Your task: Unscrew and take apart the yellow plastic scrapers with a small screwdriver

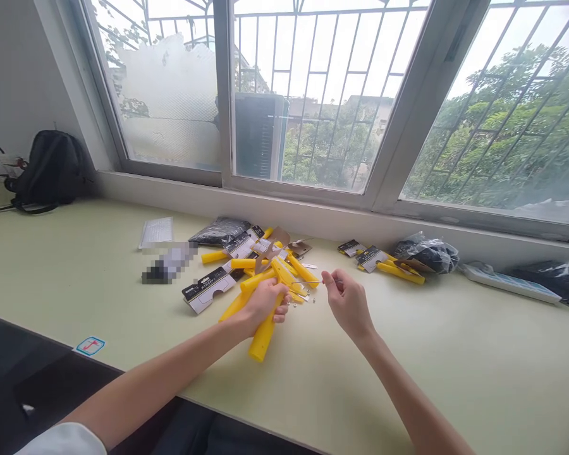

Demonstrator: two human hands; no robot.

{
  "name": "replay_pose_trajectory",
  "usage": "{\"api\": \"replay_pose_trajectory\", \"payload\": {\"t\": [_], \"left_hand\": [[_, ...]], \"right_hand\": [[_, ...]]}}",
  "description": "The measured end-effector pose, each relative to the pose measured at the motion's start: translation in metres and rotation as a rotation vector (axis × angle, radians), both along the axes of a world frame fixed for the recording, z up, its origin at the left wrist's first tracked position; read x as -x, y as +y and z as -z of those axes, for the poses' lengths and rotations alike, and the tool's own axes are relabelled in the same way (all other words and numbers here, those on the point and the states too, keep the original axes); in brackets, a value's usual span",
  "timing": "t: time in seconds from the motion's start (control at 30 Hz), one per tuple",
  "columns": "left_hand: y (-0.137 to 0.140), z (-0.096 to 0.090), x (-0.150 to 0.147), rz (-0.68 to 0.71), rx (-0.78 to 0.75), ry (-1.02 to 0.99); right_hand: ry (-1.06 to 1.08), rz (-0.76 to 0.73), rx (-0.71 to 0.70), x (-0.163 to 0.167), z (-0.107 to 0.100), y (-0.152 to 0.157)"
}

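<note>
My left hand (266, 302) is closed around a yellow plastic scraper (264, 338), whose thick handle points down toward me and whose head angles up and away. In my right hand (348, 302) is a screwdriver (310, 282); its handle is mostly hidden by my fingers. The thin metal shaft runs left to the scraper's head, but I cannot tell whether its tip sits in a screw. Several small metal nuts or screws (308, 297) lie just beyond my left hand. Around it, more yellow scrapers (213, 256) are piled with black-and-white card packaging (209, 289).
Further right are packaged yellow scrapers (401, 272), a bagged black bundle (424, 253) and a long white box (509, 282). A black plastic package (222, 230) and a clear flat packet (156, 233) lie back left. A backpack (52, 167) stands far left. A window wall bounds the table (408, 360).
</note>
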State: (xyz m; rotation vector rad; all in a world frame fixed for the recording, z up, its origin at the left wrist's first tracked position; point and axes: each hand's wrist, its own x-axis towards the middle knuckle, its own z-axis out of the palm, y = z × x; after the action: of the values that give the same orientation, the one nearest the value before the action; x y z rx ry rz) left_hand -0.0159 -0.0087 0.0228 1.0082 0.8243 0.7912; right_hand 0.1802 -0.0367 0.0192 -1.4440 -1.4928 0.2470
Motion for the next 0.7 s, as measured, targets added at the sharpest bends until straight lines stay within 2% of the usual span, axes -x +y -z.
{"api": "replay_pose_trajectory", "payload": {"t": [0.43,0.6,0.7], "left_hand": [[-0.001,-0.001,0.001,-0.002,0.008,-0.026],[-0.003,0.003,0.001,-0.021,-0.056,-0.009],[-0.003,0.009,0.001,-0.042,-0.120,0.003]], "right_hand": [[-0.050,0.001,-0.010,0.000,-0.001,-0.002],[-0.108,-0.008,0.015,0.002,-0.002,-0.005],[-0.163,0.046,0.056,0.002,-0.004,-0.006]]}}
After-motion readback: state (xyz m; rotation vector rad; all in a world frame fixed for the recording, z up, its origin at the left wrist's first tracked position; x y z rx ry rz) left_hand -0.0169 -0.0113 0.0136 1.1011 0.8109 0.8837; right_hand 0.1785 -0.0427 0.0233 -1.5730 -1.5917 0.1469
